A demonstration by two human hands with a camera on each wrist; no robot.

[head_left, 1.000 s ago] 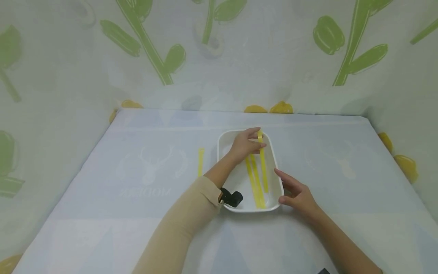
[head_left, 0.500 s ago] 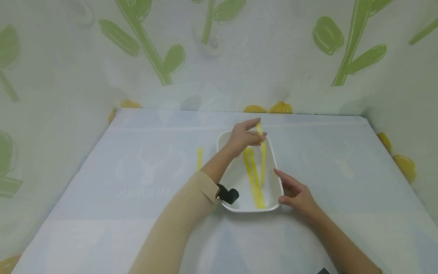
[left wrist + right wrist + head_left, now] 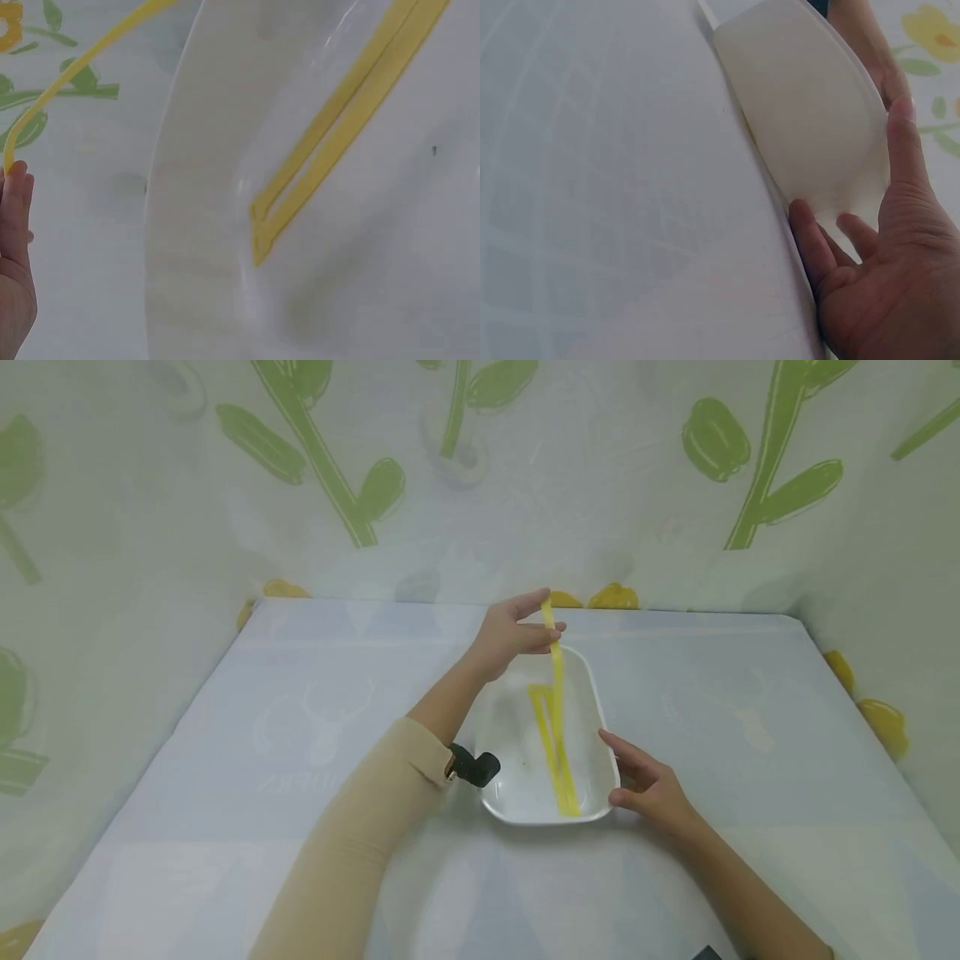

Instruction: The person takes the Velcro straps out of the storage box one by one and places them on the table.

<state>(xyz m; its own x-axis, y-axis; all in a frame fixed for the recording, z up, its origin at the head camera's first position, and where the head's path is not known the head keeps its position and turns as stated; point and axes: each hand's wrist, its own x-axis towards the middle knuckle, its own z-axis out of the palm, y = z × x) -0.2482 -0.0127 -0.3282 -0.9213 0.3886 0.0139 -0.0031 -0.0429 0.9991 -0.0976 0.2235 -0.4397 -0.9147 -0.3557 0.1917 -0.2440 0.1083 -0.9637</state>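
My left hand is raised over the far rim of a white rectangular basin, pinching the upper end of a long thin yellow strip that hangs down over it. In the left wrist view the held strip bends away from the fingertips. Two more yellow strips lie lengthwise inside the basin; the left wrist view shows their slanted ends close together. My right hand touches the basin's right side near the front corner, and in the right wrist view its fingers rest against the outer wall.
Under the basin is a table with a pale patterned cover. A cloth backdrop with green leaf prints stands behind the table. A black wrist camera on my left wrist hangs over the basin's left edge.
The left hand has risen and moved left and away, lifting the strip higher. The left arm now covers the spot where another yellow strip lay left of the basin. The right hand stays put.
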